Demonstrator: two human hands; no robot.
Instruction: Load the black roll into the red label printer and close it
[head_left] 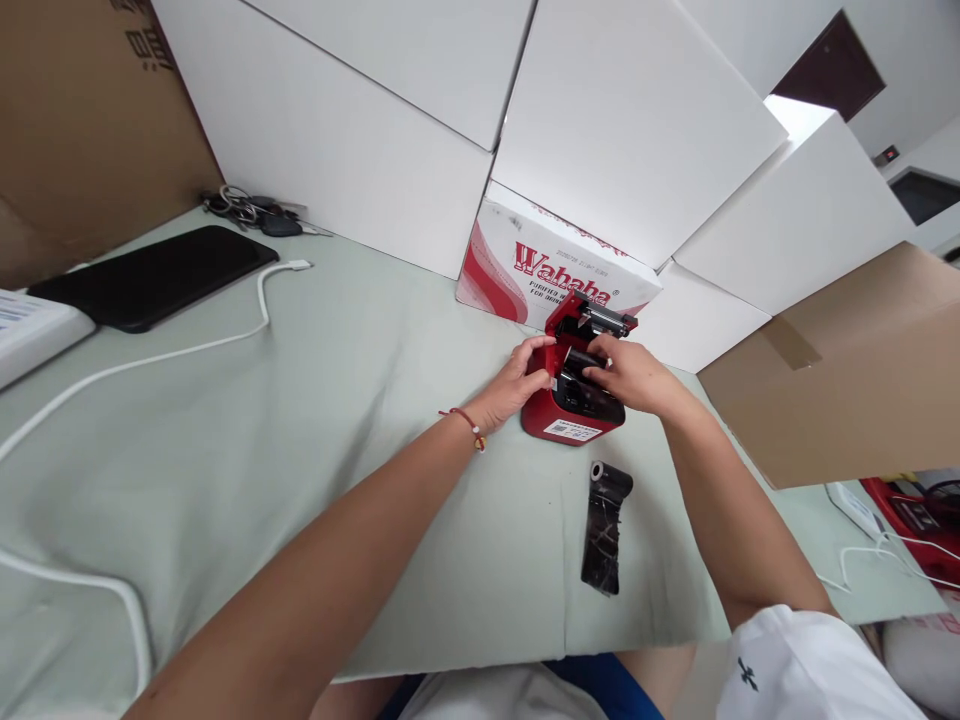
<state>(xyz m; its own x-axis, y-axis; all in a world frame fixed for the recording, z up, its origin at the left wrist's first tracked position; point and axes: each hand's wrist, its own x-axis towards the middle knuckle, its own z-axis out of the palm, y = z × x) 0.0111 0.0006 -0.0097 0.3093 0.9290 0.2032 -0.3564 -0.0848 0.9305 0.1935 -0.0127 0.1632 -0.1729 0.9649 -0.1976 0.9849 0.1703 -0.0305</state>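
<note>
Bare forearms (360, 540) reach from the foreground across a cloth-covered, pale green bench (465, 590), a white sleeve (802, 665) at the right shoulder and a red cord bracelet (474, 430) at the left wrist. At the far side of the bench, a small red machine (541, 420) stands with its hinged lid (564, 315) raised, a white label (574, 431) on its near face. The left hand (519, 382) grips the machine's left side, thumb and fingers parted around the edge. The right hand (628, 374) holds a black roll (579, 358) between thumb and fingers at the open compartment; whether the roll touches the bottom cannot be told. Nearer the camera, a second black roll (613, 482) lies on the bench, its crinkled strip (602, 545) trailing toward the person. Behind the machine stands a red-and-white "Wahaha" carton (499, 262), below stacked white boxes (607, 110). Keys (259, 213), a dark flat device (161, 275) and a white cable (180, 345) lie at left.
</note>
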